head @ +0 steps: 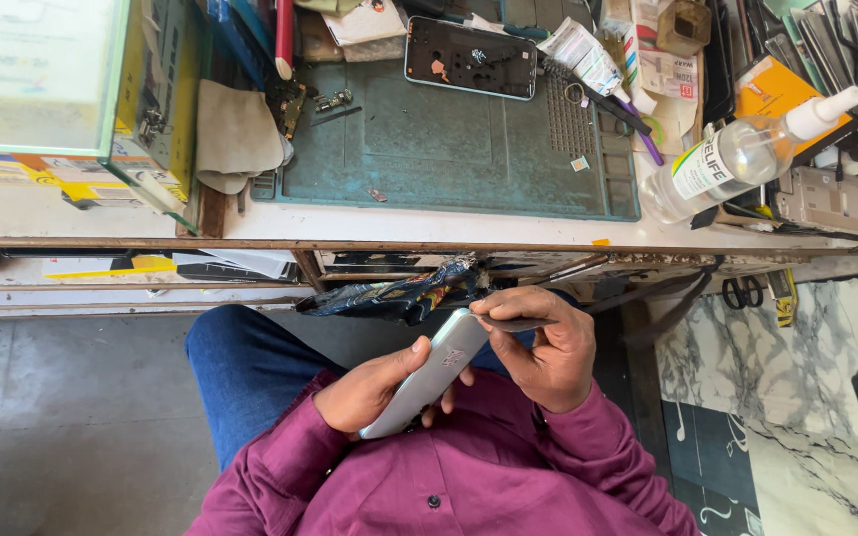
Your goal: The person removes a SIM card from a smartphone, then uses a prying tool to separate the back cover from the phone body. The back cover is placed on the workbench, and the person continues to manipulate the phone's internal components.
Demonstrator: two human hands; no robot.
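My maroon shirt [429, 486] fills the bottom of the view, and just above it my left hand [374, 392] wraps around a silver phone [429, 372], thumb laid along its upper edge and the other fingers [444, 397] curled underneath, so the phone is gripped edge-on and tilted up toward the right. My right hand [548, 352] meets the phone's upper end; its thumb and forefinger are pressed together on a thin dark flat tool [513, 324] whose tip rests at the phone's top corner. The phone sits over my lap, with my blue-jeaned knee [240, 362] to its left.

Just above the phone, a crumpled dark printed packet [399, 295] hangs at the front edge of the desk [429, 230]. Further beyond the phone, on the desk, lies a green work mat [449, 149], and at the mat's far edge rests an opened phone body [471, 58], insides facing up. Up and to the right of the phone in my hands, a clear spray bottle [747, 154] lies on its side with its white nozzle pointing right. Up and to the left of the phone, a beige cloth [235, 134] is draped beside a yellow-framed glass case [71, 89]. To the phone's right, below the desk, the floor is marbled tile [786, 377].
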